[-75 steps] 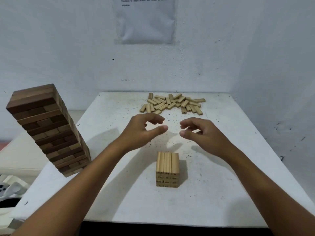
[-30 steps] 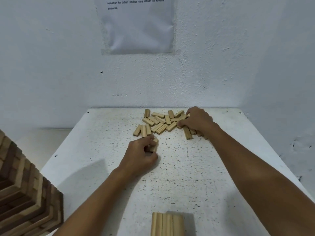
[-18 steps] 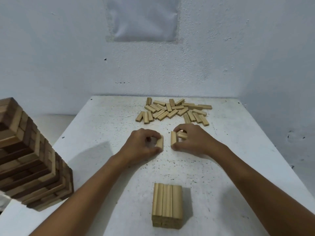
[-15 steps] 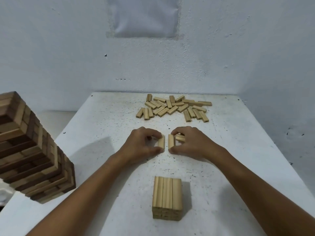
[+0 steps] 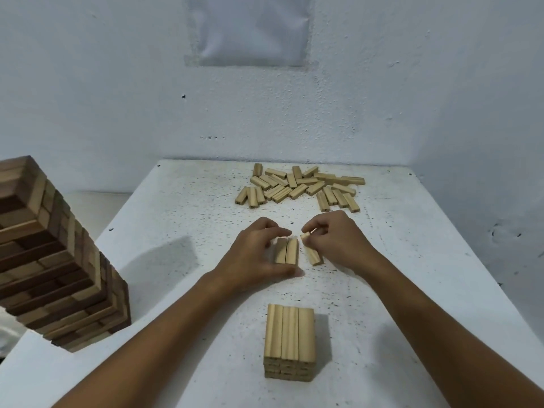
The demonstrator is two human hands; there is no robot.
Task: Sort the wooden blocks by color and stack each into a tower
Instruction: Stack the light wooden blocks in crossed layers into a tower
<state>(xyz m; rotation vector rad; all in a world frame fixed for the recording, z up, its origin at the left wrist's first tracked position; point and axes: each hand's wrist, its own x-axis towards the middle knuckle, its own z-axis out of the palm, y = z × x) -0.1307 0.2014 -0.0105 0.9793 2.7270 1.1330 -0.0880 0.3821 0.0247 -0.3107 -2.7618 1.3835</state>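
Note:
A short tower of light wooden blocks stands on the white table near me. Beyond it my left hand grips two light blocks held side by side between thumb and fingers. Right beside them my right hand pinches a third light block, tilted, a small gap from the pair. A heap of several loose light blocks lies at the table's far edge.
A tall tower of dark and mid-brown blocks stands at the table's left edge. A white wall with a taped sheet rises behind the table. A second wall closes the right side.
Both hands took light blocks from the far heap and drew them back to mid-table. The left hand now holds two blocks together, and the right hand's block has tilted beside them.

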